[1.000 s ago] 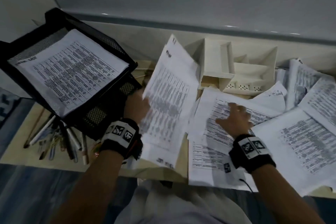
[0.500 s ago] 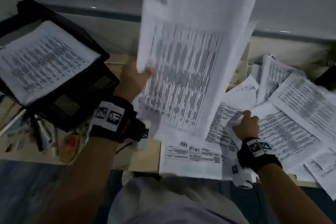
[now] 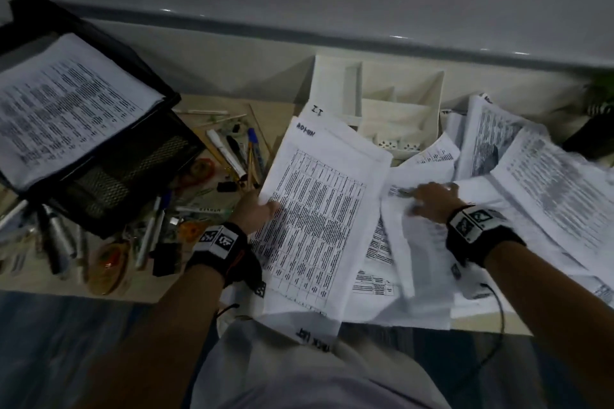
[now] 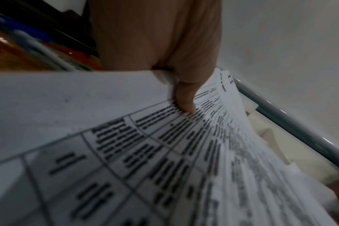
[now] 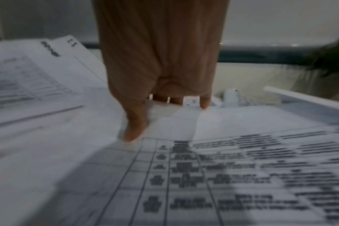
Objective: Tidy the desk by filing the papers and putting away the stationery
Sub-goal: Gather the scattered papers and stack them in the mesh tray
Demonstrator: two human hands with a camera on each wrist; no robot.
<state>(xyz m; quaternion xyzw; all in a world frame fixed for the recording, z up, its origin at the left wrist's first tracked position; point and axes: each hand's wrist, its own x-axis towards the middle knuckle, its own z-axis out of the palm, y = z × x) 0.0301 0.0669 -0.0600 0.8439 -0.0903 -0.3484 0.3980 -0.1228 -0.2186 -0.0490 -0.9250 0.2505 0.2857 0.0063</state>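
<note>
My left hand (image 3: 257, 212) grips a stack of printed table sheets (image 3: 319, 209) by its left edge, thumb on top (image 4: 185, 100), the stack held over the desk's middle. My right hand (image 3: 428, 201) reaches with straight fingers onto the loose papers (image 3: 425, 262) to the right; its fingertips (image 5: 133, 133) touch a sheet. More printed sheets (image 3: 545, 189) lie scattered at the right. A black mesh file tray (image 3: 133, 159) at the left holds filed papers (image 3: 63, 103). Pens and markers (image 3: 232, 149) lie between tray and stack.
A white desk organizer (image 3: 398, 109) stands at the back behind the papers. Clips, tape and more pens (image 3: 149, 236) litter the desk's front left. A dark plant pot (image 3: 594, 129) is at the far right. A grey wall ledge runs along the back.
The left hand has brought the raised stack back down over the desk. The right hand, which was clutching a sheet, has opened and reached forward onto the papers.
</note>
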